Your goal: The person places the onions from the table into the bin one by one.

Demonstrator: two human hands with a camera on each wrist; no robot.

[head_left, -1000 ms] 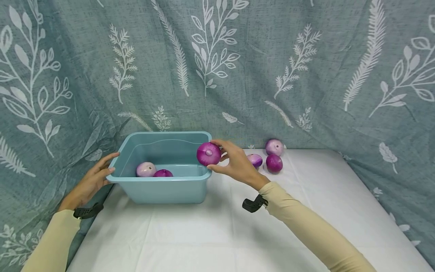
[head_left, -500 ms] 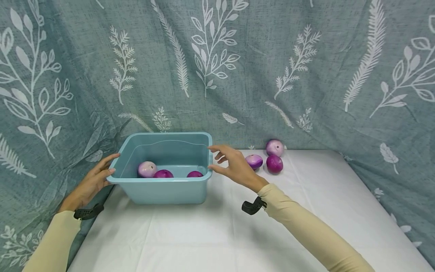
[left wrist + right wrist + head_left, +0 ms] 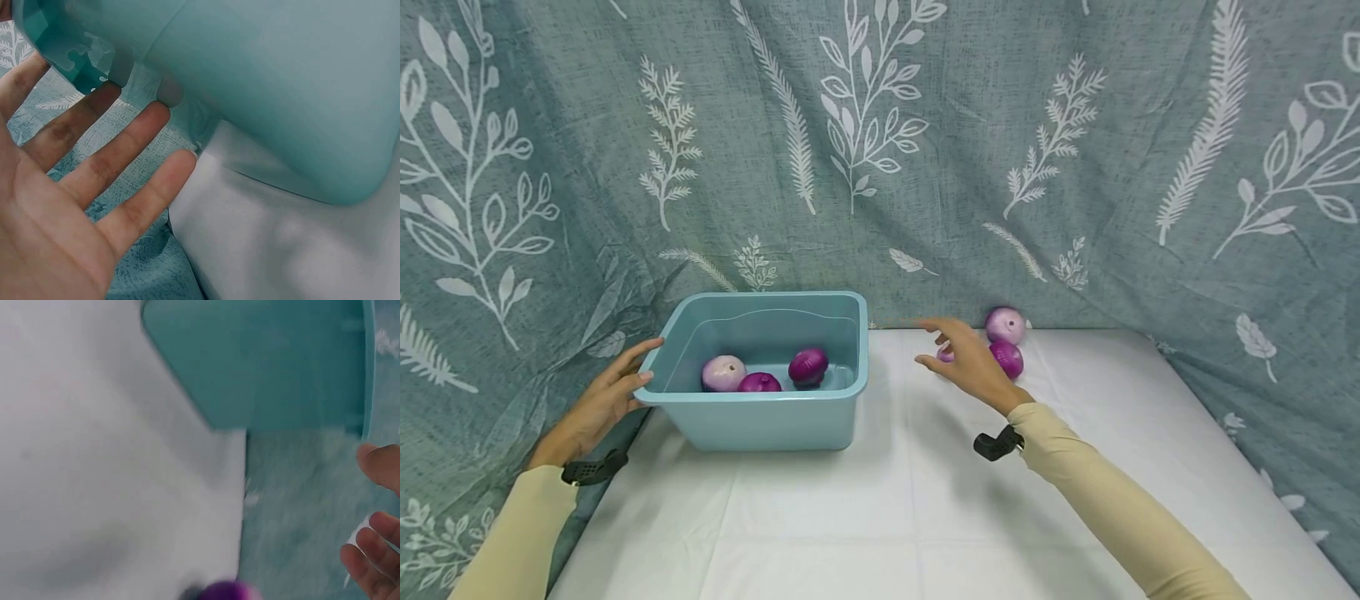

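A light blue plastic tub point(image 3: 760, 423) stands on the table with three onions inside. One is a pale onion point(image 3: 723, 372), beside a purple onion point(image 3: 760, 382), with a darker purple onion point(image 3: 808, 367) to the right. My left hand point(image 3: 591, 408) rests at the tub's left rim; in the left wrist view its straight fingers point(image 3: 134, 140) touch the outer wall. My right hand point(image 3: 967, 362) is above the table right of the tub, fingers spread, holding nothing. Behind it a purple-and-white onion point(image 3: 945, 353) is mostly hidden.
A pale onion point(image 3: 1005, 324) and a purple onion point(image 3: 1008, 359) lie together near the table's back edge. White cloth covers the table point(image 3: 820, 517). A leaf-patterned green curtain point(image 3: 955, 167) hangs behind and at both sides.
My right hand let go of a purple onion into the tub, then moved right toward the onions on the table. The released onion shifted left inside the tub. My left hand stayed put.
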